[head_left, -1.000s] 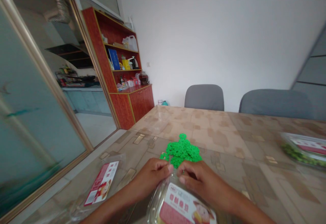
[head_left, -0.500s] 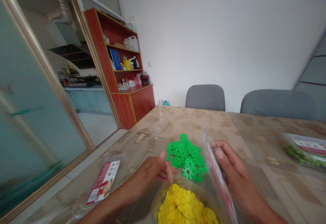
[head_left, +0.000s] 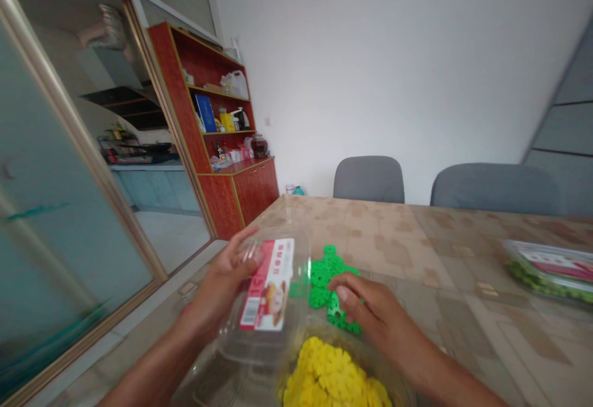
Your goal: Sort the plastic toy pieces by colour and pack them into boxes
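My left hand [head_left: 227, 274] grips a clear plastic lid [head_left: 252, 342] by its left side, with the thumb on top. A red and white label [head_left: 269, 286] is stuck to the lid. My right hand [head_left: 365, 305] is over the right part of a pile of green flower-shaped plastic discs [head_left: 319, 274]. Its fingers are curled in towards the thumb; whether a disc is between them is hidden. Just below, a clear tub [head_left: 403, 388] holds yellow discs of the same kind [head_left: 333, 373]. The lid overlaps the tub's left edge in view.
On the right of the patterned table [head_left: 370, 228] lies a closed clear box [head_left: 551, 271] with green contents and a red label. Two grey chairs [head_left: 368, 178] stand behind the table. A red-brown cabinet [head_left: 245, 191] and a glass sliding door [head_left: 60, 209] are on the left.
The labelled lid in my right hand has gone from it, and that hand has moved left over the green discs. My left hand, free before, now holds a labelled lid.
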Motion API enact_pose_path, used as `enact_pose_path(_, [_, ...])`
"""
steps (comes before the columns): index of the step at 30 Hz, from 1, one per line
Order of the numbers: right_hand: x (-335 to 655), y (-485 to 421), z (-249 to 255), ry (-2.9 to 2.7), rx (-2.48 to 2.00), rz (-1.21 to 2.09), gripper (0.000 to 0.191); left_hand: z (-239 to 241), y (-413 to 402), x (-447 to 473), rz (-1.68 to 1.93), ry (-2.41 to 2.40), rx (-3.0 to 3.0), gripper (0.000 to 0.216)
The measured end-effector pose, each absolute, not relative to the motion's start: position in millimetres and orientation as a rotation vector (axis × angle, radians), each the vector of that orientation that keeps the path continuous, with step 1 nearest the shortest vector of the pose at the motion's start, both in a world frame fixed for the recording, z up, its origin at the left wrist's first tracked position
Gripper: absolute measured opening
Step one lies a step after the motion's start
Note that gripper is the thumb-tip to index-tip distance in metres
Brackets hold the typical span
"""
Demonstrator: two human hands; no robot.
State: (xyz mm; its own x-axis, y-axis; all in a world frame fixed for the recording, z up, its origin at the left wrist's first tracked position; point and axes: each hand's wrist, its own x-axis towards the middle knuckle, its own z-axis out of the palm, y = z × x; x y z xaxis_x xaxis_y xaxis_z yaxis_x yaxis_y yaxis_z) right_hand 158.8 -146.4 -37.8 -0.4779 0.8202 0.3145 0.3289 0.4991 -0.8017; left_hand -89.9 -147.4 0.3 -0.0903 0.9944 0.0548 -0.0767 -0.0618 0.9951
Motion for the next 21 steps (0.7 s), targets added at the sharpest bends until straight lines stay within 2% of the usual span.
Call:
enact_pose_path(3, [183.5, -142.8, -57.7, -2.129, -1.098, 0.796, 0.039, -5.3, -136.8, -145.3, 1.310, 1.390, 1.355, 0.066])
enact_pose_path(8, [215.7, -126.3, -95.6, -1.950, -1.222, 0.676, 0.044, -57.9, -136.3, -231.2, 0.939, 1.662, 1.537, 0.064])
enact_pose_path(11, [219.0, -107.0, -114.7, -1.889, -1.380, 0.518, 0.057, -71.5, -136.9, -250.7, 0.827, 1.885, 1.825, 0.052])
enact_pose_path(15, [198.7, -86.4, -135.9, -1.993, -1.400, 0.458, 0.072, -51.9, -145.9, -216.2, 0.920, 1.903, 2.211, 0.039])
enact_pose_path(18, [172.3, -77.7, -140.3, -2.091, -1.346, 0.420, 0.069, -36.2, -159.3, -159.1, 0.805, 1.625, 2.207, 0.033])
enact_pose_path(21, [146.2, -67.8, -136.9, -2.137, -1.305, 0.396, 0.063, -38.2, -164.6, -106.3, 0.598, 1.481, 1.984, 0.041])
